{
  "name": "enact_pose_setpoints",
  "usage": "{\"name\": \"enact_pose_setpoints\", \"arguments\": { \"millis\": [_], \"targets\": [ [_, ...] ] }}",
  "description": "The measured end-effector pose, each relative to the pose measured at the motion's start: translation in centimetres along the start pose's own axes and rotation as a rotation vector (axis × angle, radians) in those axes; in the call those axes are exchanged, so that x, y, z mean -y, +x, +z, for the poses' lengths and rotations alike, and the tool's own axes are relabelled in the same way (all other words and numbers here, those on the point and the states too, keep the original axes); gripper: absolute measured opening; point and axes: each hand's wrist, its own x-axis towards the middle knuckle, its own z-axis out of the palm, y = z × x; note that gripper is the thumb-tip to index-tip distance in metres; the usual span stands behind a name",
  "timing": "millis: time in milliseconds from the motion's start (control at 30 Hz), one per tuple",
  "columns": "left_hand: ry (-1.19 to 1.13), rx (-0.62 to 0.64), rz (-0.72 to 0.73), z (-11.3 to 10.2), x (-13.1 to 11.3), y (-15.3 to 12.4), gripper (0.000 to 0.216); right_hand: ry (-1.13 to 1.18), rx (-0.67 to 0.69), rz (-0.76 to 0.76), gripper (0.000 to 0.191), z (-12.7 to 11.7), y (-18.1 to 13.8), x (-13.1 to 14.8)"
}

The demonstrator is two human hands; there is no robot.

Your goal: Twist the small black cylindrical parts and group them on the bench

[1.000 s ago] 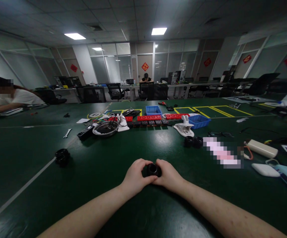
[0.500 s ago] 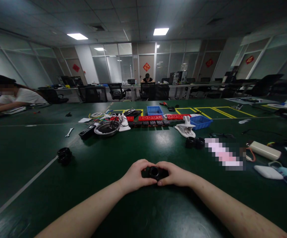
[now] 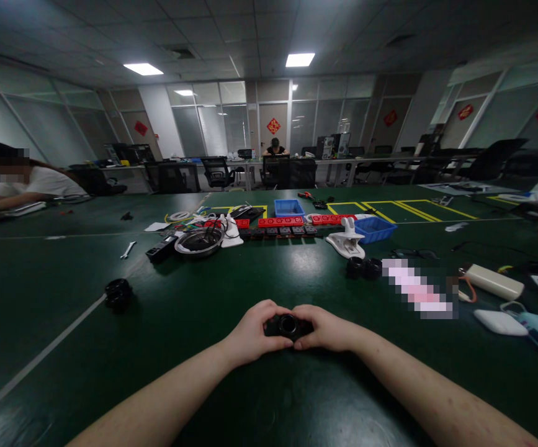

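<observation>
my left hand point(image 3: 255, 332) and right hand point(image 3: 327, 329), both half-curled, grip a black part point(image 3: 288, 323) between thumbs and fingers, its round opening facing me. i find it at the near middle of the green table point(image 3: 213, 285); another black piece point(image 3: 118, 293) stands well left.

Lit dimly from white rectangular ceiling panels point(image 3: 300, 60); marked by hazy glare on the glossy dark-green tabletop point(image 3: 303, 270); stretched toward the edges; pixelated in patches.
</observation>
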Motion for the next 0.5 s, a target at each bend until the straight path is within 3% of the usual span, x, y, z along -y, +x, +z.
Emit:
{"name": "enact_pose_setpoints", "arguments": {
  "millis": [333, 500],
  "targets": [
    [-0.002, -0.021, -0.03, 0.4, 0.1, 0.1, 0.039, 0.053, -0.065, 0.093, 0.038, 0.4, 0.1, 0.2],
    [-0.018, -0.103, -0.088, 0.9, -0.1, 0.0, 0.04, 0.007, -0.153, 0.173, 0.038, 1.1, 0.3, -0.4]
  ]
}}
